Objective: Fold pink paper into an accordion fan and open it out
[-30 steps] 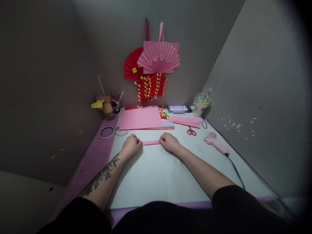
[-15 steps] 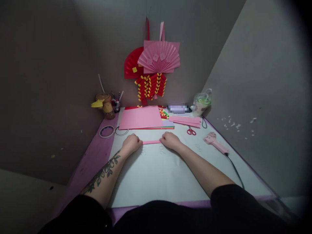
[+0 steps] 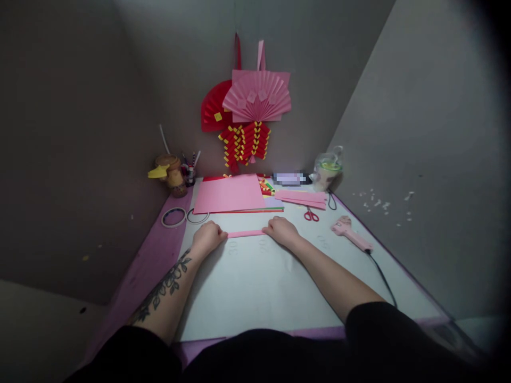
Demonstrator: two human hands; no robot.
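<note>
A narrow pink paper strip [image 3: 245, 233] lies flat on the white cutting mat [image 3: 255, 287], and the left hand [image 3: 207, 238] presses with curled fingers on its left end while the right hand [image 3: 281, 231] presses on its right end. Behind the strip lies a large pink paper sheet [image 3: 229, 193]. To the right of the strip are small red scissors [image 3: 311, 215], and further right a pink glue gun [image 3: 351, 233].

My table [image 3: 159, 266] has a purple cover with a white sheet [image 3: 259, 287] on it. On this lie a thin pink strip [image 3: 245, 233], pink paper [image 3: 229, 193], red scissors [image 3: 311, 214], a pink glue gun [image 3: 351, 233] and two tape rings [image 3: 174, 217].
</note>
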